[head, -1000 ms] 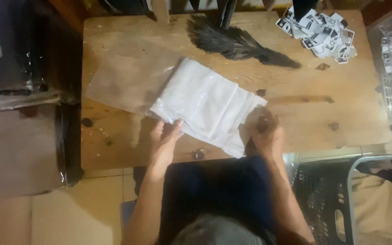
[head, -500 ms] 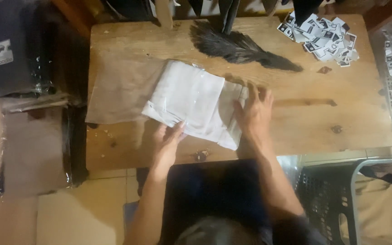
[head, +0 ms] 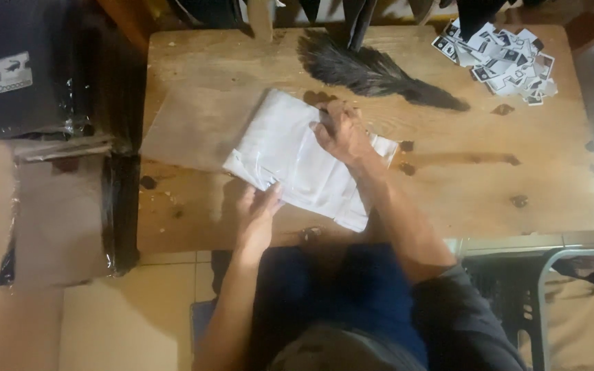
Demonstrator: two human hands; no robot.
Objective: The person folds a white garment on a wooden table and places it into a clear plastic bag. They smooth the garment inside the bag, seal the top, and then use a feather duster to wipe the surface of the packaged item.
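White bagged package [head: 304, 161] — monochrome labels [head: 500, 60]

Feather duster [head: 372, 72], paper tags [head: 500, 60]

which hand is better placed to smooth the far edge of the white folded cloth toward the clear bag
Right, probably. The right hand already lies flat on the far edge of the white folded cloth, beside the clear bag. The left hand sits at the near edge, closest to the person.
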